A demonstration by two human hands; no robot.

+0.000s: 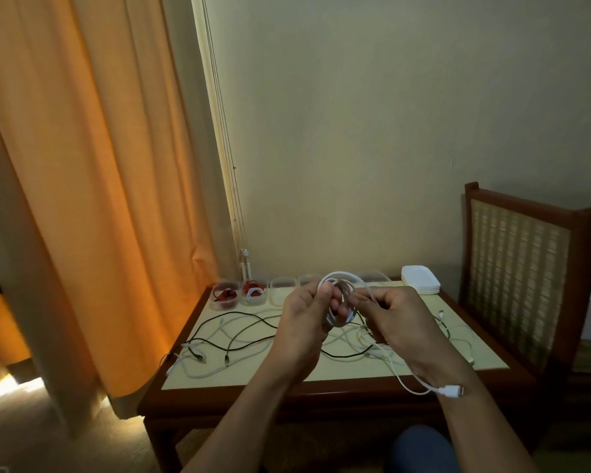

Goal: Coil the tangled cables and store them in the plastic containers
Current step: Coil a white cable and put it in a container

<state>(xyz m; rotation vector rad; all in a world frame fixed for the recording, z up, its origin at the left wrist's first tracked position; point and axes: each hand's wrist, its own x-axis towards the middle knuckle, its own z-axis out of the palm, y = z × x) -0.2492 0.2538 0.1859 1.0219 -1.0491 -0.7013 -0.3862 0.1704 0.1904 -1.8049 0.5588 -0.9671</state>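
Observation:
Above the small table (321, 378), my left hand (301, 322) grips a partly wound coil of white cable (342, 285). My right hand (396, 315) pinches the same cable just right of the coil. Its loose tail loops down past my right wrist and ends in a white plug (452, 390). Black and white tangled cables (226, 346) lie spread over the tabletop. A row of clear plastic containers (282, 290) lines the far edge; the two at the left (224, 295) hold red and white coiled cables.
A stack of white lids (420, 278) sits at the table's far right corner. A wooden chair with a woven back (519, 271) stands to the right. An orange curtain (82, 199) hangs on the left, close to the table's left edge.

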